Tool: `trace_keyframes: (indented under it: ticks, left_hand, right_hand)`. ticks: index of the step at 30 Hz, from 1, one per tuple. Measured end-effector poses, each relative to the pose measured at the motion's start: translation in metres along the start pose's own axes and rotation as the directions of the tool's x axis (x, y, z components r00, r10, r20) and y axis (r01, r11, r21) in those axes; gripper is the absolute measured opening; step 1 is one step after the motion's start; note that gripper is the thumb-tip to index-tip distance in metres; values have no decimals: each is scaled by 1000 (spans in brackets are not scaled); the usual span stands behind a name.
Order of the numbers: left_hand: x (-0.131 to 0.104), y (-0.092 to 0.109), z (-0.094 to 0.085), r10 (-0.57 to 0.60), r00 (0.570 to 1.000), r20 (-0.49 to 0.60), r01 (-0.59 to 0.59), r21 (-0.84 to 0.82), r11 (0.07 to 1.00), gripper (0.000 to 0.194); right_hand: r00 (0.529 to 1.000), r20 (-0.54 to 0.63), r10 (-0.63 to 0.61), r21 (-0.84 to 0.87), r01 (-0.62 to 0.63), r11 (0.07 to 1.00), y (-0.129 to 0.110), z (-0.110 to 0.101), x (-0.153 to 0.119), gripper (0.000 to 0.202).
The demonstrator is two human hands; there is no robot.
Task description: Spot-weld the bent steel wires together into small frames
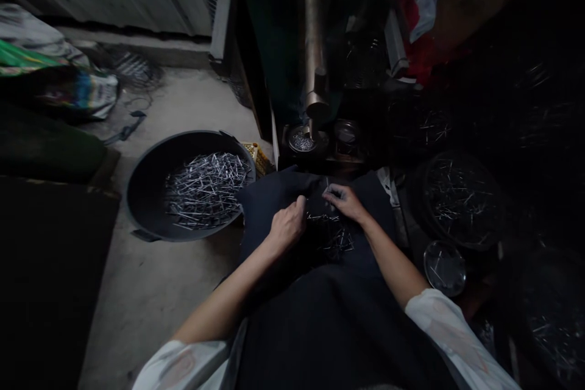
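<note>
My right hand [346, 201] pinches a thin metal pin [328, 183], which stands nearly upright between thumb and fingertips. To its left, my left hand [289, 219] is closed with the thumb uppermost; what it holds, if anything, is hidden. Both hands are above a dark cloth [265, 195] spread over my lap. A loose pile of thin metal pins [339, 241] lies in the lap below the hands. Just beyond the cloth, a small round dish [301, 139] of tiny shiny pieces sits under the metal cylinder [316, 55] of a machine.
At left, a large black basin [146, 195] holds many metal pins, with a yellow plastic crate [258, 158] behind it. Dark tubs of pins [461, 195] and a clear round container [444, 268] stand at right. Sacks [55, 79] lie at far left.
</note>
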State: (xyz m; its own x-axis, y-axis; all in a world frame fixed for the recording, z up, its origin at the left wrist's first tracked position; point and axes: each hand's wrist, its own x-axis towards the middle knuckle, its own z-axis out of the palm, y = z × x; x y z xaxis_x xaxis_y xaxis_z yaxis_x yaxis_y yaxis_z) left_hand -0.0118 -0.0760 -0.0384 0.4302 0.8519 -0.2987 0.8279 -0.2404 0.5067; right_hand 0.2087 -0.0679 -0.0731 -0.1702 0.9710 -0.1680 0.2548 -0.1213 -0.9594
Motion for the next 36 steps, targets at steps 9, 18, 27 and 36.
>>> trace_keyframes:
  ticks: [9, 18, 27, 36]
  left_hand:
    - [34, -17, -42, -153, 959, -239, -52, -678, 733, 24]
    - [40, 1, -34, -1, 999, 52, 50, -958, 282, 46]
    - [37, 2, -44, 16, 999, -30, -34, -939, 343, 38]
    - [38, 8, -58, 10, 998, -65, -65, -931, 360, 33]
  right_hand:
    - [944, -279, -174, -38, 170, 985, -33, -12, -6, 36]
    - [906, 119, -406, -308, 422, 853, -62, -14, -8, 47]
    - [912, 70, -405, -256, 409, 876, -63, -15, -7, 42]
    - [902, 59, -428, -235, 429, 872, -72, -18, -2, 43]
